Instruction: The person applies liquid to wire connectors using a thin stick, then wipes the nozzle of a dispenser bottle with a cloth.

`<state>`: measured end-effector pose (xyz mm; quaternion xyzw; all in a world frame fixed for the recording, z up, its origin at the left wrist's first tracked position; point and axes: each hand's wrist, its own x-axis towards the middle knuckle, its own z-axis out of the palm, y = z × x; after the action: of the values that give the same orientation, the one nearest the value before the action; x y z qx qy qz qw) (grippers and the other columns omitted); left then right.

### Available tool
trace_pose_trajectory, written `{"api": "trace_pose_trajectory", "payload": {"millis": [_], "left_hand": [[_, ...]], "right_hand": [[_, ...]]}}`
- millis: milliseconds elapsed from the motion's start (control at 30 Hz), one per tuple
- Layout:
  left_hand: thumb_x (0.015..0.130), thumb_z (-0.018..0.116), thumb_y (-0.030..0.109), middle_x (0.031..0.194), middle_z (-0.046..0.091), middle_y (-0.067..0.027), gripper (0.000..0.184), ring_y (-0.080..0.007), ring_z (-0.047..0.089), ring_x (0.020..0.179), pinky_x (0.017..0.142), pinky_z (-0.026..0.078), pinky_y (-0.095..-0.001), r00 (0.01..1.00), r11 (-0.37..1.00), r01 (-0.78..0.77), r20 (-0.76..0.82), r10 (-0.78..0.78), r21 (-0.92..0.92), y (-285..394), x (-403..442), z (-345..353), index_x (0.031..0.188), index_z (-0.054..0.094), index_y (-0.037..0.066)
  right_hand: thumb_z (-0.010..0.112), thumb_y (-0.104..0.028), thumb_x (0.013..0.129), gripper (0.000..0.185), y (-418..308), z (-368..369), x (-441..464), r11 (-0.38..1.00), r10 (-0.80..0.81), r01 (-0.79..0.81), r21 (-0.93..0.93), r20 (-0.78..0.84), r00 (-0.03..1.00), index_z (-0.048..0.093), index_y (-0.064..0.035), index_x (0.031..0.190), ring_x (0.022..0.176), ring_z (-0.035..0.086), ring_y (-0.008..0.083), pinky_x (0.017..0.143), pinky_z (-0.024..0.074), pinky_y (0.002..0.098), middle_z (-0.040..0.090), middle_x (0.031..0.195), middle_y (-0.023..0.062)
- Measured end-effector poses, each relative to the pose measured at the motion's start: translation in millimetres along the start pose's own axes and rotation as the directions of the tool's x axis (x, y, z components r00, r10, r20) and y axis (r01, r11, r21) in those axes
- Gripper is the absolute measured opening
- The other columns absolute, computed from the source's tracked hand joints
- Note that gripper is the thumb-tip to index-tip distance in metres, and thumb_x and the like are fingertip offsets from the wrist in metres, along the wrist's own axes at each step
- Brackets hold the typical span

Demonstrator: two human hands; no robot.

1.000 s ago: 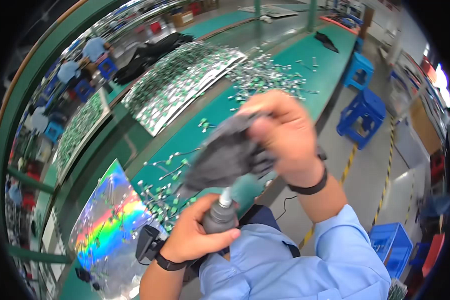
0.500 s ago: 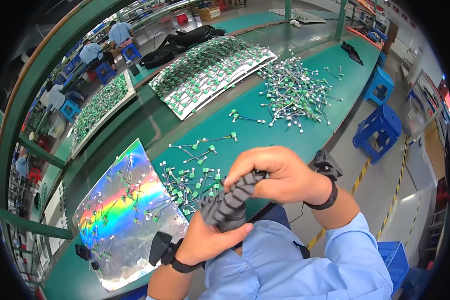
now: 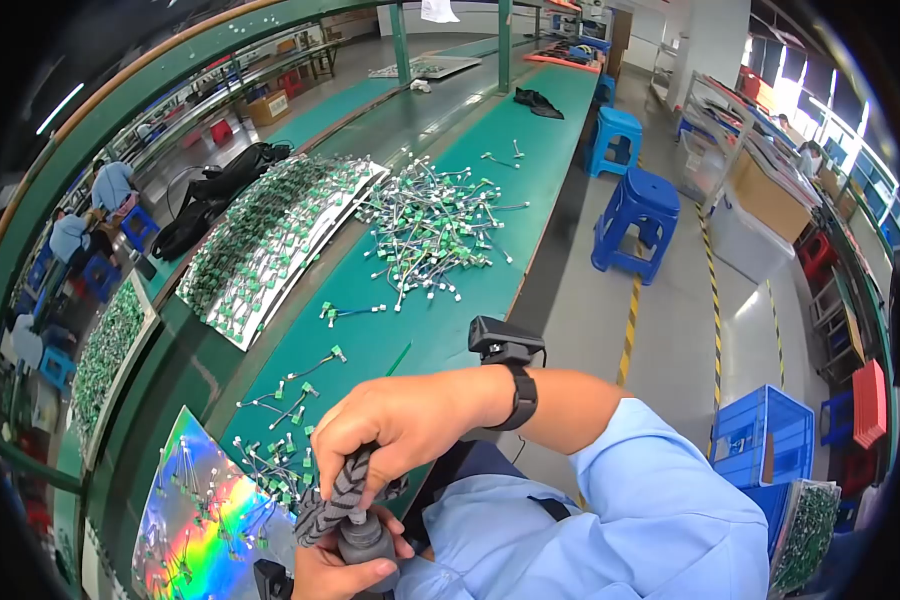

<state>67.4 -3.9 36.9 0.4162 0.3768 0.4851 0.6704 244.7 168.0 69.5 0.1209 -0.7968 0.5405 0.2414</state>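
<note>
Near the bottom centre, my left hand (image 3: 335, 575) is wrapped round a dark grey bottle (image 3: 367, 543) with a pale neck. My right hand (image 3: 395, 425) pinches a dark, striped cloth (image 3: 346, 487) against the top of the bottle. Part of the cloth hangs over the left side, above my left hand. Behind both hands, small green and white connectors with short wires (image 3: 280, 465) lie on the green table (image 3: 450, 340). A shiny rainbow-coloured sheet (image 3: 210, 500) with more wired connectors on it lies to the left.
Further up the table are a large pile of wired connectors (image 3: 435, 230) and a black cloth (image 3: 538, 102). A white board of connectors (image 3: 270, 240) stands left. Blue stools (image 3: 642, 225) and a blue crate (image 3: 765, 435) are at the right. Several people sit at the far left.
The cloth, earlier held spread above the bottle and then bunched over it, is now gathered at its neck. My right hand has moved down and left; the view has turned right.
</note>
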Motion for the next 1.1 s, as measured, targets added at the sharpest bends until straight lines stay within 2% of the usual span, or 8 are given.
{"api": "trace_pose_trajectory", "payload": {"millis": [333,500,533,667,767,933,1033,1100], "left_hand": [[0.068,0.080,-0.003,0.100,0.065,-0.0193,0.064,-0.0300,0.070,0.080,0.072,0.058,-0.0400,0.999,1.000,0.000,0.041,0.000,0.014,-9,-14,-19,0.125,0.050,-0.002],[0.070,0.084,0.003,0.101,0.067,-0.0134,0.050,-0.0192,0.068,0.085,0.078,0.054,-0.0311,0.972,0.845,0.010,-0.204,0.117,0.534,-5,-16,-9,0.113,0.059,-0.002],[0.069,0.084,0.004,0.100,0.069,-0.0119,0.046,-0.0192,0.067,0.089,0.080,0.052,-0.0296,0.937,0.861,-0.021,-0.289,0.194,0.509,-4,-15,2,0.110,0.063,-0.001],[0.067,0.081,0.006,0.104,0.067,-0.0164,0.049,-0.0330,0.066,0.086,0.073,0.052,-0.0368,0.881,0.263,-0.073,-0.061,0.470,0.962,-1,-12,0,0.113,0.065,0.002],[0.068,0.080,0.008,0.104,0.064,-0.0185,0.048,-0.0381,0.064,0.084,0.070,0.051,-0.0402,0.831,0.032,-0.022,0.000,0.556,0.999,-4,-8,1,0.112,0.064,0.002],[0.070,0.080,0.013,0.098,0.061,-0.0143,0.048,-0.0338,0.063,0.079,0.064,0.050,-0.0403,0.807,-0.050,-0.014,0.041,0.589,0.999,-6,-5,-5,0.114,0.062,0.007],[0.068,0.079,0.006,0.102,0.064,-0.0174,0.052,-0.0364,0.064,0.084,0.069,0.052,-0.0408,0.799,-0.059,0.012,0.026,0.601,0.998,-2,-7,-8,0.116,0.062,0.003],[0.068,0.080,0.005,0.104,0.065,-0.0177,0.054,-0.0348,0.065,0.088,0.073,0.053,-0.0393,0.818,0.028,0.024,-0.036,0.575,0.999,1,-11,-7,0.119,0.062,0.003]], "right_hand": [[0.075,-0.014,0.082,0.028,-2,9,12,0.955,-0.205,0.210,-0.209,0.045,0.978,0.050,-0.0024,0.076,0.066,0.052,0.0334,0.059,0.0402,0.0419,0.046,0.069,0.0106],[0.073,-0.020,0.085,0.038,8,11,6,0.914,-0.081,0.074,-0.398,0.001,0.997,0.042,-0.0036,0.071,0.064,0.049,0.0348,0.057,0.0388,0.0437,0.043,0.065,0.0114],[0.072,-0.022,0.086,0.038,8,11,4,0.901,-0.045,0.038,-0.431,-0.007,0.999,0.042,-0.0039,0.070,0.064,0.049,0.0349,0.056,0.0384,0.0442,0.043,0.064,0.0113],[0.066,-0.028,0.092,0.041,17,19,-5,0.868,0.056,-0.102,-0.487,-0.108,0.993,0.041,-0.0046,0.069,0.061,0.049,0.0339,0.054,0.0369,0.0442,0.043,0.062,0.0113],[0.059,-0.038,0.095,0.043,20,23,-9,0.864,0.250,-0.310,-0.397,-0.198,0.948,0.049,-0.0027,0.073,0.064,0.054,0.0395,0.055,0.0393,0.0475,0.053,0.065,0.0162],[0.058,-0.036,0.099,0.041,28,34,-14,0.919,0.377,-0.394,0.020,-0.332,0.865,0.058,-0.0014,0.077,0.059,0.046,0.0121,0.056,0.0413,0.0333,0.055,0.064,0.0060],[0.058,-0.033,0.100,0.036,26,18,-19,0.875,0.484,-0.380,0.301,-0.493,0.723,0.061,-0.0019,0.084,0.066,0.053,0.0074,0.059,0.0458,0.0279,0.061,0.072,0.0021],[0.056,-0.030,0.101,0.030,27,8,-22,0.835,0.505,-0.201,0.512,-0.569,0.650,0.063,-0.0011,0.096,0.075,0.059,0.0059,0.065,0.0504,0.0233,0.066,0.084,0.0021]]}}
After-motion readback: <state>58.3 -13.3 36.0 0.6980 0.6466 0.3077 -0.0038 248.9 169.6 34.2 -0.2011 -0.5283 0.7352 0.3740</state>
